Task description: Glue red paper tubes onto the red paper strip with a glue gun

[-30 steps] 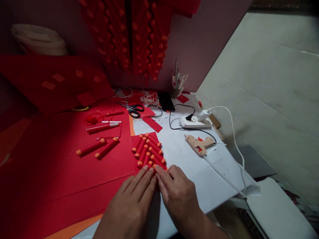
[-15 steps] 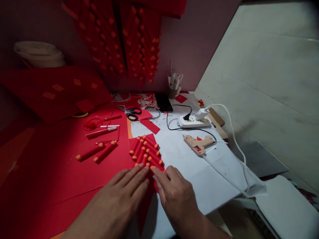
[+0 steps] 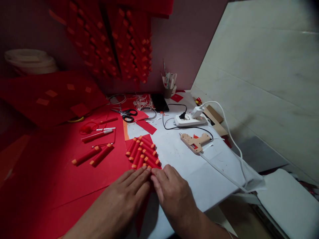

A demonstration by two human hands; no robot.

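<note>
Red paper rolls with orange end bands [image 3: 136, 154] lie in a slanted two-row herringbone on a red paper strip [image 3: 142, 215], whose pointed end runs toward me between my wrists. My left hand [image 3: 127, 191] lies palm down, fingers stretched, its tips on the lowest rolls of the left row. Close against it, my right hand [image 3: 171, 189] has curled fingers, with index finger and thumb at the lowest roll on the right. That roll is mostly covered by the hand. Two loose rolls [image 3: 101, 155] lie to the left on red card.
A hot glue gun [image 3: 195, 142] lies to the right, below a white power strip [image 3: 190, 120] with cables. Scissors [image 3: 127, 115], a phone [image 3: 159, 103] and a pen cup [image 3: 168, 91] are further back. Finished-looking red roll hangings [image 3: 132, 43] hang on the wall.
The view has shifted slightly, so the table's things appear a little further left. Both hands stay at the lower end of the rolls, and the fingertips have drawn closer together.
</note>
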